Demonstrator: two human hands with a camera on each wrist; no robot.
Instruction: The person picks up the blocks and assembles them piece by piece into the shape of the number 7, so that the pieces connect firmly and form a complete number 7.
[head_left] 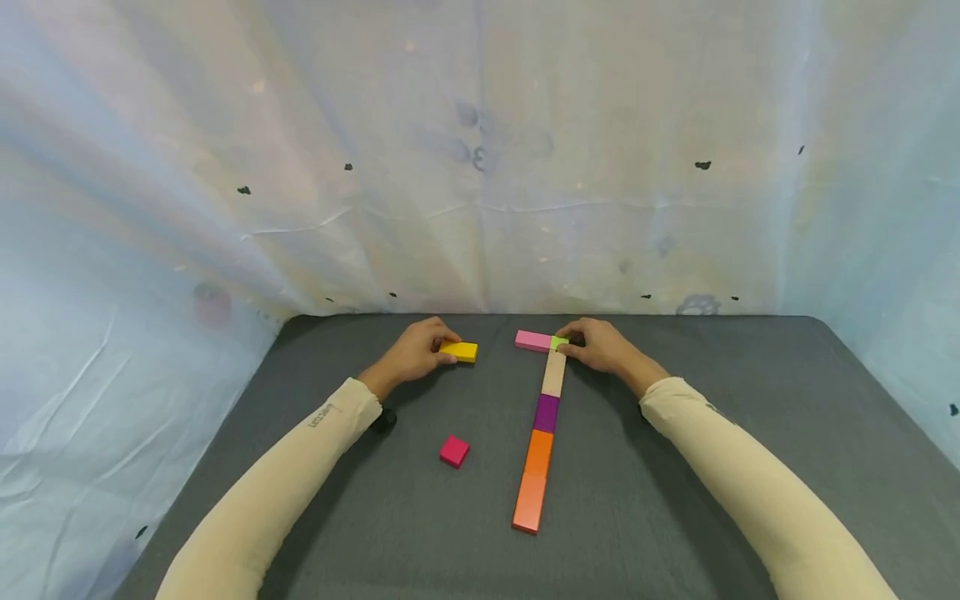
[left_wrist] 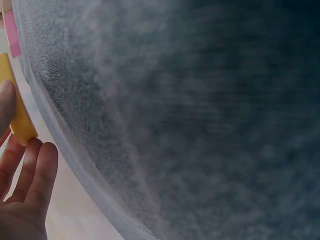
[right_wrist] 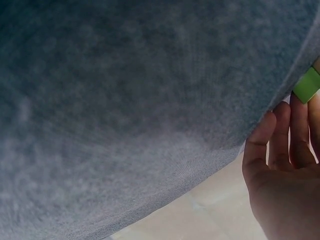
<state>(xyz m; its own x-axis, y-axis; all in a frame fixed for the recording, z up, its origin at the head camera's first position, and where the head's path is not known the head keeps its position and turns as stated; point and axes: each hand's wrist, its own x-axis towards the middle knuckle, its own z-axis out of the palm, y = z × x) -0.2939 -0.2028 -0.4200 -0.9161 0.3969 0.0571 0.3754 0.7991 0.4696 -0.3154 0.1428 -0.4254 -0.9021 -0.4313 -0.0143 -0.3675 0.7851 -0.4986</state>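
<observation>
My left hand (head_left: 417, 350) pinches a yellow block (head_left: 463, 352) between thumb and fingers, left of the pink block. In the left wrist view the thumb lies over the yellow block (left_wrist: 19, 112), with fingertips at its lower end. My right hand (head_left: 600, 346) grips a small green block (head_left: 557, 342) at the far end of a row, its fingers partly covering it. The green block (right_wrist: 307, 86) shows beside the fingers in the right wrist view. A pink block (head_left: 532, 340) extends left from the green one. Below it come a beige block (head_left: 554, 372) and a purple block (head_left: 547, 413).
Two orange blocks (head_left: 533, 492) finish the row at the near end. A red block (head_left: 453, 451) lies apart, left of the row. Everything stands on a dark grey table (head_left: 360, 533), with a pale sheet (head_left: 525, 250) hanging behind it.
</observation>
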